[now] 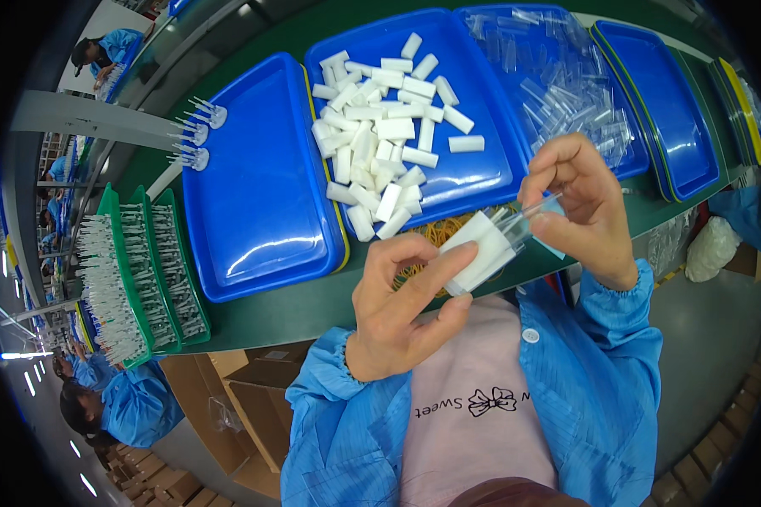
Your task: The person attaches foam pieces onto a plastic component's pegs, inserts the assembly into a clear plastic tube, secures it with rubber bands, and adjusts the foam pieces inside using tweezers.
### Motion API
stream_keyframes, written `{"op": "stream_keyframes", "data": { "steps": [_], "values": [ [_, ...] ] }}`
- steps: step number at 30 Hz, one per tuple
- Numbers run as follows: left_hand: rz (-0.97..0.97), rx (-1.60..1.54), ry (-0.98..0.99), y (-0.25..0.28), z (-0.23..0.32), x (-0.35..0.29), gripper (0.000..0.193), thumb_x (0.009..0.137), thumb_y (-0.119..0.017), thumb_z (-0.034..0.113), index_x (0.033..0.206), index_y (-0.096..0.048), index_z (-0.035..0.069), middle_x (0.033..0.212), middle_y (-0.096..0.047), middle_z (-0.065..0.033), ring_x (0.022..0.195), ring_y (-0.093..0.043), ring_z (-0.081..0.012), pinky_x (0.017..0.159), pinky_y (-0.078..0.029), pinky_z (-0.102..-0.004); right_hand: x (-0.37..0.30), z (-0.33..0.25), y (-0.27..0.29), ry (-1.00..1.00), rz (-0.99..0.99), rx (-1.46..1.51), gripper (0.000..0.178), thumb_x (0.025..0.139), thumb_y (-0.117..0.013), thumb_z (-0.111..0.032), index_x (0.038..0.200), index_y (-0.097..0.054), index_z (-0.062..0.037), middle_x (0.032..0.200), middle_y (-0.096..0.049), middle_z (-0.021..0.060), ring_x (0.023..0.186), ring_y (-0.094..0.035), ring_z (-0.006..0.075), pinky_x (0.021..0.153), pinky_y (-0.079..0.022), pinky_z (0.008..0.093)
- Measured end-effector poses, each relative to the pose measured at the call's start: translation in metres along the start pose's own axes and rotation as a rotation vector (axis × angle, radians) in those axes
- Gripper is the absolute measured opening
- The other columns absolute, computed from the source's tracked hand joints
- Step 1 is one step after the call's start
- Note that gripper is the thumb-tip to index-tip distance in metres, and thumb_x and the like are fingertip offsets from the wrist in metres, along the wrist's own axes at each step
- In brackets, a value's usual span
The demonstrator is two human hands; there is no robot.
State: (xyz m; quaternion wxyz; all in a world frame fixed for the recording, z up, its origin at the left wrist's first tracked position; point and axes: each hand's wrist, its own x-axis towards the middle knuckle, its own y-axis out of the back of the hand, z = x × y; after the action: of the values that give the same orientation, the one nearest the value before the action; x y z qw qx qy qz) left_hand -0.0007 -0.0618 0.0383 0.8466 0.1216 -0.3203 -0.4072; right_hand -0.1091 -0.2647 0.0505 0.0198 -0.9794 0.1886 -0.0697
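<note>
My left hand (406, 308) pinches a flat white block (482, 251) between thumb and fingers, above the table's near edge. Clear plastic pieces (514, 226) lie against that block and stretch over to my right hand (585, 211). The right fingers are curled round the ends of these clear pieces; how many there are I cannot tell. Just beyond both hands, a blue tray (482, 182) carries a heap of similar white blocks (372, 144). Farther right, another blue tray (516, 93) holds loose clear plastic pieces (566, 110). Yellowish rubber bands (440, 232) lie partly behind my left hand.
Left of the blocks is a bare blue tray (254, 177). Green racks (165, 270) full of thin white-tipped parts stand at the far left, below a grey post (93, 114). Stacked blue trays (659, 101) sit at the right. Open cardboard boxes (245, 406) are below the table; co-workers sit leftward.
</note>
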Motion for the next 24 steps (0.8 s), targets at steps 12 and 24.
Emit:
{"op": "stream_keyframes", "data": {
  "steps": [12,24],
  "values": [
    [0.217,-0.53,0.182,-0.015,-0.033,0.003,0.047,0.074,-0.07,-0.003,0.118,-0.053,-0.005,0.116,-0.049,-0.0129,0.109,-0.053,-0.0222,0.09,-0.047,-0.0318,-0.003,0.021,-0.015,0.355,0.094,-0.375,0.024,0.085,-0.064,-0.016,0.102,-0.061,0.0001,0.093,-0.057,0.0082,0.087,-0.054,0.0162,0.081,-0.042,0.0296],
    [0.242,-0.716,0.234,-0.022,-0.043,-0.007,0.045,0.078,-0.07,0.002,0.119,-0.051,-0.003,0.122,-0.048,-0.0131,0.11,-0.054,-0.0222,0.095,-0.046,-0.0338,-0.017,0.036,-0.009,0.028,0.183,-0.032,0.022,0.081,-0.066,-0.012,0.098,-0.06,0.001,0.095,-0.057,0.0066,0.09,-0.053,0.0143,0.084,-0.041,0.0293]
  ]
}}
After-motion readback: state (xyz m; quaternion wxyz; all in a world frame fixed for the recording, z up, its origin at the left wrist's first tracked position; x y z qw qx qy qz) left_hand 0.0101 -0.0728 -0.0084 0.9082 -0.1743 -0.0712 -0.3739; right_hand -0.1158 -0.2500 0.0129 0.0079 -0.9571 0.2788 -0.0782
